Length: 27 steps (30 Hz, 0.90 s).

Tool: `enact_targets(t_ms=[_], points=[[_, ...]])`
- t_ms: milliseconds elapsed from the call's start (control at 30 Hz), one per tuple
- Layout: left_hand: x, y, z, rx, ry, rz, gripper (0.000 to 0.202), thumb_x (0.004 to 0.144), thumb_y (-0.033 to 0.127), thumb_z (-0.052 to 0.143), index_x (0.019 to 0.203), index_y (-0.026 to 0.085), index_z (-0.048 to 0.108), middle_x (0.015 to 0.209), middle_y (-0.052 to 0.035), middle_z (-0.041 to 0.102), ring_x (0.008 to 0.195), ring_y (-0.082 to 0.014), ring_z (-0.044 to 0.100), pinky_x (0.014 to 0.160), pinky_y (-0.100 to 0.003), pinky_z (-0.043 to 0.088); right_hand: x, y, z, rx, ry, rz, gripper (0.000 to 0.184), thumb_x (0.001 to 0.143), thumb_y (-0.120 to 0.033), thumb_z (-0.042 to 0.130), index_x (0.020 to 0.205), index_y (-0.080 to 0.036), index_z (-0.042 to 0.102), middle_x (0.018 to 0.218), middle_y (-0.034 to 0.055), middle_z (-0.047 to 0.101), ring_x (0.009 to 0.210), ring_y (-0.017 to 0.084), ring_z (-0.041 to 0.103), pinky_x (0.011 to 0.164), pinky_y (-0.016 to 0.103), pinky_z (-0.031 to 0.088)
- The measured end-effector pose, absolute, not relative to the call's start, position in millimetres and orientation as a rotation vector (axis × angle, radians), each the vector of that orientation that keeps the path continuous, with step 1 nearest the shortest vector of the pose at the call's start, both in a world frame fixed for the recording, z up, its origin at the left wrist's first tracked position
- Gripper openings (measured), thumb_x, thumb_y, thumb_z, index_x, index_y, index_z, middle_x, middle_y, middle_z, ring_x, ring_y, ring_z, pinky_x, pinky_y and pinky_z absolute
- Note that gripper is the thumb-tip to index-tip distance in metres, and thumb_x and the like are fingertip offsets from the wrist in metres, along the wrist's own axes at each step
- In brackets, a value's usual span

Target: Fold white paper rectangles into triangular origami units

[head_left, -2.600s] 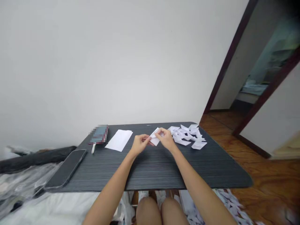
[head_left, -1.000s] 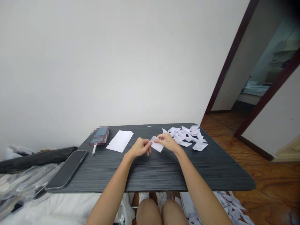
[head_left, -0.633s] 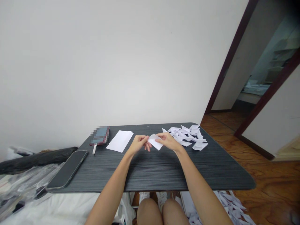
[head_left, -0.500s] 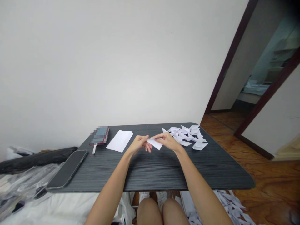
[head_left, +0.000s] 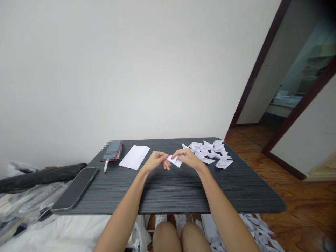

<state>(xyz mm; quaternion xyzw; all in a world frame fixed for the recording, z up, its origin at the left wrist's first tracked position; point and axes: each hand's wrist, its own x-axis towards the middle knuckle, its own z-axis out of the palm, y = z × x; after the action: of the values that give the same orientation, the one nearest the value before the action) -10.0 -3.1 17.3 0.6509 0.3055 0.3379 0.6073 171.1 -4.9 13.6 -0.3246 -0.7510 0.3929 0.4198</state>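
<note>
Prob. a home (far rm (head_left: 296,84) blurry): wood-look flr (head_left: 301,203), wht wall (head_left: 147,70), dark-red door frame (head_left: 258,66).

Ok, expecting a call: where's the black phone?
In the head view, the black phone lies at the near left corner of the table, left of the white sheets.

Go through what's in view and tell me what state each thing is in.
Small paper, folded, held
Left hand, pinching the paper's left corner
Right hand, gripping the paper's right side
Paper sheets, overlapping, lying flat
Folded pieces, loosely heaped
Phone, flat, screen dark
Pixelated item, too obscured to tell
Doorway, open
</note>
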Motion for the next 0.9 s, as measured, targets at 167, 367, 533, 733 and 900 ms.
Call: enact_targets(t_ms=[167, 367, 533, 733, 900], points=[[-9, -3, 13, 1.645, 0.745, 0.793, 0.034, 0.075, 0.039, 0.048, 0.065, 0.007, 0.054, 0.051, -0.0062, 0.06, 0.043, -0.0127, 0.057, 0.038, -0.018, 0.036, 171, -6, 14, -0.788, -1.984, 0.96, 0.02, 0.067, -0.015, 0.048, 0.074, -0.017, 0.067, 0.072, 0.0022, 0.061, 0.064, 0.012, 0.053, 0.058, 0.023, 0.039], [-7, -4, 7, 1.875, 0.86, 0.919, 0.032, 0.078, 0.035, 0.042, 0.066, 0.009, 0.055, 0.05, -0.0038, 0.059, 0.041, -0.0098, 0.055, 0.04, -0.017, 0.036, 169, -5, 12, -0.934, -1.878, 0.934, 0.026, 0.071, -0.027, 0.051, 0.091, -0.016, 0.063, 0.071, 0.0031, 0.064, 0.066, 0.015, 0.055, 0.06, 0.026, 0.041], [-5, -2, 2, 1.907, 0.893, 0.954, 0.03, 0.079, 0.034, 0.04, 0.068, 0.01, 0.055, 0.051, -0.0031, 0.059, 0.04, -0.0097, 0.055, 0.04, -0.017, 0.037, 167, 0, 7, -0.946, -1.916, 0.828, 0.019, 0.071, -0.027, 0.051, 0.068, -0.015, 0.066, 0.066, 0.004, 0.064, 0.064, 0.016, 0.055, 0.059, 0.027, 0.04], [-6, 0, 7, 1.757, 0.705, 1.002, 0.032, 0.08, 0.036, 0.04, 0.088, 0.008, 0.054, 0.058, -0.0056, 0.061, 0.048, -0.0132, 0.058, 0.046, -0.021, 0.04, 166, 0, 7, -0.902, -1.797, 0.932, 0.017, 0.071, -0.026, 0.05, 0.072, -0.015, 0.064, 0.068, 0.0034, 0.063, 0.062, 0.014, 0.053, 0.056, 0.025, 0.039], [-10, 0, 14, 1.685, 0.608, 1.092, 0.034, 0.077, 0.034, 0.048, 0.096, 0.008, 0.055, 0.069, -0.0075, 0.063, 0.064, -0.0149, 0.059, 0.064, -0.027, 0.044, 164, 0, 8, -0.822, -1.621, 1.089, 0.018, 0.07, -0.027, 0.052, 0.083, -0.017, 0.057, 0.071, 0.0007, 0.058, 0.059, 0.011, 0.051, 0.052, 0.021, 0.038]])
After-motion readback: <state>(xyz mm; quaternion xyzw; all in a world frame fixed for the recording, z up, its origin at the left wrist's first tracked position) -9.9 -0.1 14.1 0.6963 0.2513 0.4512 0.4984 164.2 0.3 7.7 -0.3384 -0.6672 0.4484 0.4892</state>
